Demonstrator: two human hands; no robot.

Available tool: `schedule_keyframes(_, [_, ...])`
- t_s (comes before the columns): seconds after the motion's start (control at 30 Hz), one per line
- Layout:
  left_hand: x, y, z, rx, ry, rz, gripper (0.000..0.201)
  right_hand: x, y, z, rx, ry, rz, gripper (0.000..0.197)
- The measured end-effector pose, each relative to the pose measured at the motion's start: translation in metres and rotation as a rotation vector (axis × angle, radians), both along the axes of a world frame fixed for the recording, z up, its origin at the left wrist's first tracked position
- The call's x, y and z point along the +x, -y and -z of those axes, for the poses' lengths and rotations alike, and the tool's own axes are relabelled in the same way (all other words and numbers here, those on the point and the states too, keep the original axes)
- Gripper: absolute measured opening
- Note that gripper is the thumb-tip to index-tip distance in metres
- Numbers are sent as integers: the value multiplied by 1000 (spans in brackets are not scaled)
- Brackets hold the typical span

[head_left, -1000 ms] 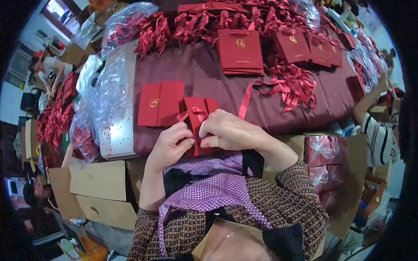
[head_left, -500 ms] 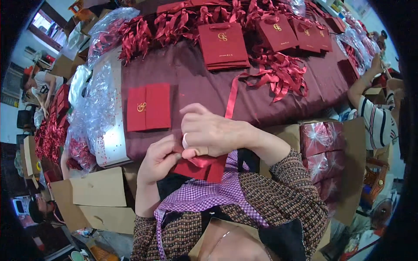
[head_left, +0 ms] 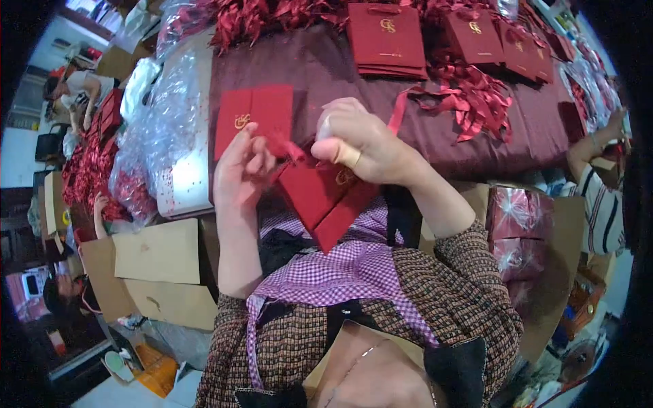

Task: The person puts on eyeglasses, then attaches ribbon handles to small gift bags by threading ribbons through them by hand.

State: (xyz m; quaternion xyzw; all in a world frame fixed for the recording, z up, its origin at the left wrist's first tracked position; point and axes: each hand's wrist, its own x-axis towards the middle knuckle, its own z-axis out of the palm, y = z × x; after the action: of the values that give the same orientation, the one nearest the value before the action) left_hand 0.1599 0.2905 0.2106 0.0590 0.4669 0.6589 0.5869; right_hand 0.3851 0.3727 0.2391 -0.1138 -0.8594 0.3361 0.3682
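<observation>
In front of my chest hangs a small red paper gift bag [head_left: 313, 200], tilted with one corner pointing down and a gold emblem partly behind my right hand. My right hand [head_left: 357, 143], a wrap around its thumb, is closed at the bag's top edge on a red ribbon [head_left: 294, 152]. My left hand [head_left: 239, 163] is raised to the left of the bag with its fingers curled. The ribbon runs toward these fingers, blurred, and they seem to pinch it. Beyond the left hand, a flat red bag [head_left: 272, 109] lies on the table.
The table has a dark maroon cover [head_left: 313, 61]. On it are a stack of red bags [head_left: 388, 44], more bags [head_left: 476, 37] and a heap of loose ribbons [head_left: 476, 102]. Open cartons [head_left: 156, 262] flank me, the right one holding wrapped red packs [head_left: 517, 231]. Other people work at both sides.
My hands have moved farther apart, the left one up and leftward. The held bag has tilted and shows more of its face. The whole view has shifted, with the table higher in it.
</observation>
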Motion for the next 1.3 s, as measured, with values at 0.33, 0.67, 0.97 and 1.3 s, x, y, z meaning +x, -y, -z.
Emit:
schedule_keyframes(0.33, [31, 16, 6, 497, -249, 409, 35, -11, -11, 10, -192, -92, -93, 24])
schedule_keyframes(0.67, [-12, 5, 7, 341, -558, -12, 21, 49, -39, 27, -219, 91, 150, 26])
schedule_keyframes(0.97, [-12, 2, 22, 213, -576, 0, 23, 88, 1, 65, 58, 565, 172, 15])
schedule_keyframes(1.3, [10, 1, 6, 201, -633, 76, 21, 18, -3, 54, -269, -48, 265, 14])
